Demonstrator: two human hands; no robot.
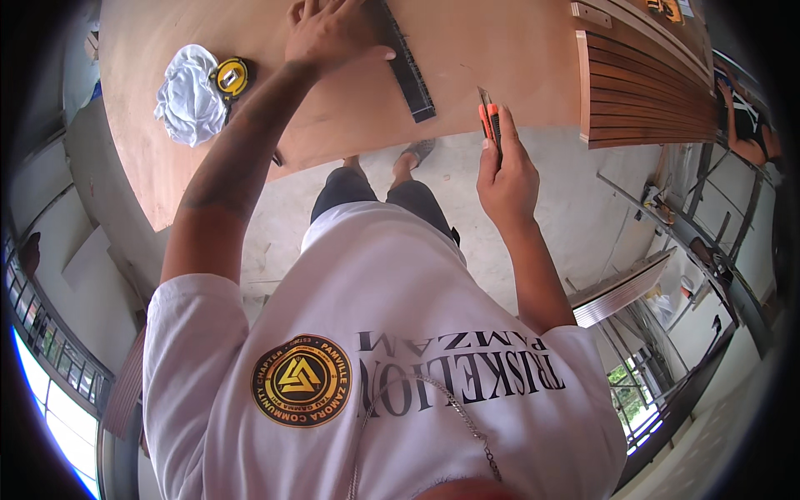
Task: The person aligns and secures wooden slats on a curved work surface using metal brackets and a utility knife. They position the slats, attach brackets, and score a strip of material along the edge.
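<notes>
My right hand point(508, 177) is closed round an orange-and-black utility knife point(490, 121), its blade out and pointing away from me, near the front edge of the wooden board point(250, 29). On that board lies a dark, narrow flat strip point(407, 77) with a rough, frayed-looking long edge. My left hand point(329, 35) lies flat beside the strip with the fingers spread and the thumb reaching over it; the fingertips run to the top of the picture. Blade and strip are apart.
A crumpled white cloth point(190, 96) and a yellow-and-black tape measure point(232, 77) lie left of my left forearm. At the right a slatted brown wooden panel point(650, 87) rests on the board. Another person point(750, 125) is at the far right. Metal framing point(708, 267) stands at right.
</notes>
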